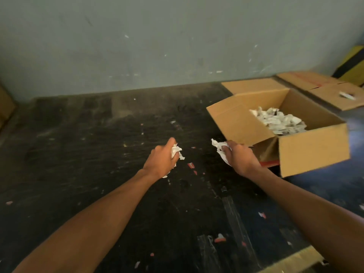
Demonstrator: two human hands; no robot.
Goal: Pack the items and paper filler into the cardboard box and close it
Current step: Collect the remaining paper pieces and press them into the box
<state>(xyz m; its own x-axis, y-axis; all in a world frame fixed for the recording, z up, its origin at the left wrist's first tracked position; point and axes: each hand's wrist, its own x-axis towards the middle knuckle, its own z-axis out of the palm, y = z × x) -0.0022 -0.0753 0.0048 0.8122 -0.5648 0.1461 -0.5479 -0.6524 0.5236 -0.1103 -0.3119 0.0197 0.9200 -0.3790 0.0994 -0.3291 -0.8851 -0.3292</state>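
Head view. No brand or legible writing on anything; a faint red mark on the far flattened carton [307,79] is too blurred to read.

Left hand [161,160]: fingers curled tight around a small wad of crumpled white paper [175,151], scraps sticking out past the knuckles and below the palm. Hand hovers over the dark bench [88,144], well left of the box.

Right hand [239,157]: fingers closed on a second white paper wad [219,147], which juts out to the left of the fingertips. This hand is just beside the near-left corner of the cardboard box [313,152], in front of its lowered flap; cannot tell if it touches.

The box sits at the right of the bench, top open, flaps spread outward. Inside, a heap of crumpled paper filler [279,121] lies against the far right, well below the rim. No other packed items can be made out.

Bench surface is scuffed, littered with small red and white scraps. Wide open room left and centre; the grey wall [137,46] bounds the far edge. A strip of cardboard [295,261] lies at the near right edge.
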